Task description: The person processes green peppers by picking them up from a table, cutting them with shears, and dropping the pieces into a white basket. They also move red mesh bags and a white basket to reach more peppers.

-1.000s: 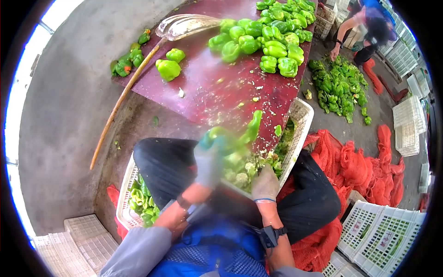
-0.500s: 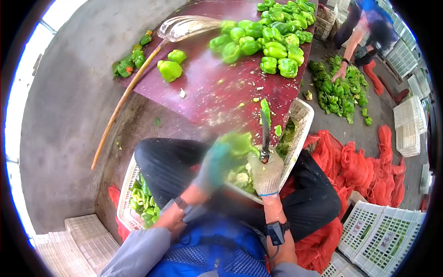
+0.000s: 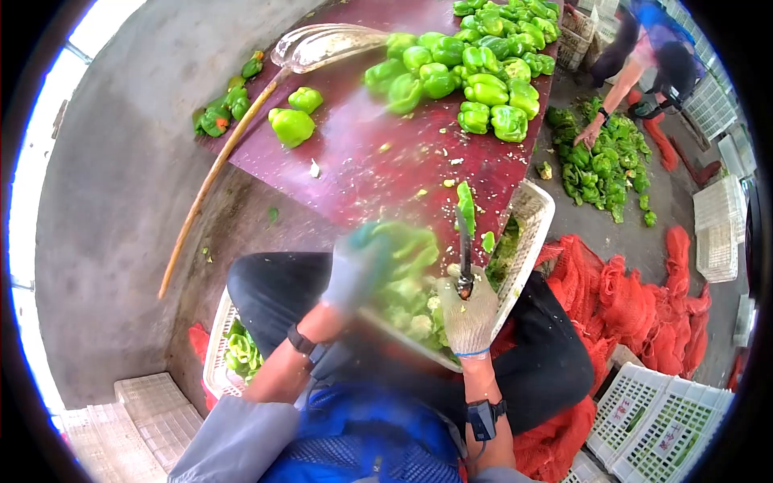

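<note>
My right hand (image 3: 469, 310), in a pale knitted glove, is closed round the handle of a knife (image 3: 465, 241), its dark blade pointing up and away from me. My left hand (image 3: 354, 262), gloved and smeared by motion, grips a green bell pepper (image 3: 408, 248) that looks cut open; its edges are blurred. Both hands are above a white plastic crate (image 3: 527, 241) between my legs, which holds pepper scraps and pale seed cores (image 3: 420, 325). Just past the knife, a green pepper strip (image 3: 465, 208) lies on the dark red board (image 3: 354, 173).
Whole green peppers (image 3: 483, 88) are heaped on the board's far side. A long-handled metal scoop (image 3: 322, 50) rests at left. A crate of pepper pieces (image 3: 217, 354) stands by my left leg. Red mesh sacks (image 3: 612, 306) lie at right. A co-worker (image 3: 644, 56) bends over a pepper pile (image 3: 600, 165).
My left hand has moved slightly left and up with the pepper, which now appears more spread out. My right hand keeps the knife in nearly the same place.
</note>
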Action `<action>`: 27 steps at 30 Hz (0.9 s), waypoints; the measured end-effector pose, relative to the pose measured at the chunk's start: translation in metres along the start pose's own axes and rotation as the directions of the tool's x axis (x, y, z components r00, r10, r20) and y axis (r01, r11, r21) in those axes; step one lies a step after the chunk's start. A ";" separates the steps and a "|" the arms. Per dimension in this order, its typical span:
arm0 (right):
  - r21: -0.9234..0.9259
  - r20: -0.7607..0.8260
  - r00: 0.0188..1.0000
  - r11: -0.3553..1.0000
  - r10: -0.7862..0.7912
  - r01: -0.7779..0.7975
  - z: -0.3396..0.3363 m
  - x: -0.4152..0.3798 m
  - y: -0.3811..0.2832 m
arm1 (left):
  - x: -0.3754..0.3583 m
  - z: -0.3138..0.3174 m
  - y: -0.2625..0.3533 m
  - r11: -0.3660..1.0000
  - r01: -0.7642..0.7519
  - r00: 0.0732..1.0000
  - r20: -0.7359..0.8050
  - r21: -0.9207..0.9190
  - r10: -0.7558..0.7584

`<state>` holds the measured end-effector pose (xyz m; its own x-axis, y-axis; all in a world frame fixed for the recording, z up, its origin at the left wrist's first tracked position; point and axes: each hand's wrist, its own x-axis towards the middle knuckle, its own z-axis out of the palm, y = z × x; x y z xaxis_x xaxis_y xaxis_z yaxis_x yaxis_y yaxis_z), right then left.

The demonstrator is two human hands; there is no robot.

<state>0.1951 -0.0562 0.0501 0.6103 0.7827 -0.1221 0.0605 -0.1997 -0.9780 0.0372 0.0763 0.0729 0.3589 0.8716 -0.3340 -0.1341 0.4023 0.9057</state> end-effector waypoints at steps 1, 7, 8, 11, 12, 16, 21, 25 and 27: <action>-0.122 -0.038 0.998 0.992 -0.046 0.041 0.002 0.002 -0.002 | 0.014 -0.009 0.000 0.972 -0.004 0.997 -0.073 0.234 0.022; -0.288 -0.048 0.954 0.919 -0.295 0.269 0.020 0.004 0.014 | 0.024 0.002 -0.012 0.963 0.002 0.997 -0.079 0.271 0.021; -0.291 -0.048 0.955 0.919 -0.291 0.266 0.021 0.007 0.020 | 0.021 0.005 -0.011 0.967 0.010 0.996 -0.086 0.254 0.012; -0.466 0.035 0.968 0.853 -0.247 0.234 0.018 0.016 0.080 | 0.009 0.015 0.004 0.985 -0.013 0.995 -0.099 0.172 0.030; -0.466 0.039 0.965 0.849 -0.260 0.248 0.016 0.015 0.078 | 0.012 0.017 0.011 0.990 -0.043 0.992 -0.112 0.133 0.058; -0.397 -0.021 0.995 0.914 -0.096 0.080 0.007 0.005 0.055 | 0.034 -0.009 0.017 0.922 -0.224 0.961 -0.087 0.315 0.263; -0.362 -0.053 0.998 0.932 -0.020 0.000 0.003 0.008 0.060 | 0.093 -0.055 0.021 0.442 -0.499 0.579 -0.093 0.745 0.810; -0.373 -0.048 0.996 0.927 -0.069 0.046 -0.008 0.018 0.079 | 0.163 -0.117 -0.023 -0.288 -0.074 0.798 0.230 0.955 0.557; -0.369 -0.023 0.994 0.925 -0.109 0.093 -0.019 0.034 0.059 | 0.169 -0.135 -0.036 -0.325 -0.150 0.735 0.325 0.934 0.595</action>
<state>0.2341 -0.0522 -0.0082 0.6183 0.7859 -0.0110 0.4038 -0.3296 -0.8534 -0.0221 0.2474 -0.0514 0.4841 0.7890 0.3784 0.8523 -0.5230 0.0001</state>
